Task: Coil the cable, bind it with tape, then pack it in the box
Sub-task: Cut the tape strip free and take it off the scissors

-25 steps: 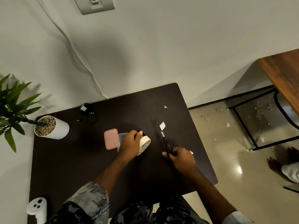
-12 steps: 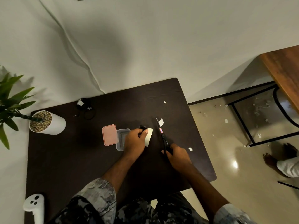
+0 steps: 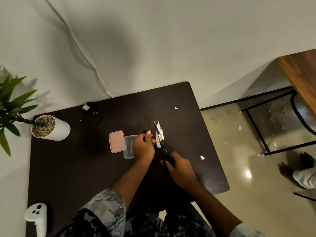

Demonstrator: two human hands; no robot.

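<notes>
From the head camera, a dark brown rectangular table (image 3: 68, 168) stands against a pale wall. The clear plastic box (image 3: 128, 147) lies open near the middle of the table, and its flat pink lid (image 3: 116, 141) lies touching the box's left side.

The left hand (image 3: 143, 147) is just right of the clear box, partly over its right edge, fingers curled around a small black bundle that looks like the coiled cable (image 3: 145, 131), only a dark bit of which shows above the thumb. A strip of white tape (image 3: 160, 132) stretches up and to the right from this hand.

The right hand (image 3: 181, 170), further right of the box and nearer the person, is clenched on the handles of black-handled scissors (image 3: 162, 144), whose blades point away from the person and meet the tape strip just right of the left hand. Whether the blades are closed on the tape cannot be made out.

A second black cable with a white tag (image 3: 89, 110) lies well behind the box, near the wall. A white cylindrical pot with pebbles and a green plant (image 3: 51, 128) stands far left of the box. A white handheld controller (image 3: 36, 218) rests at the near left corner of the table. Small white scraps (image 3: 202, 157) lie right of the box.
</notes>
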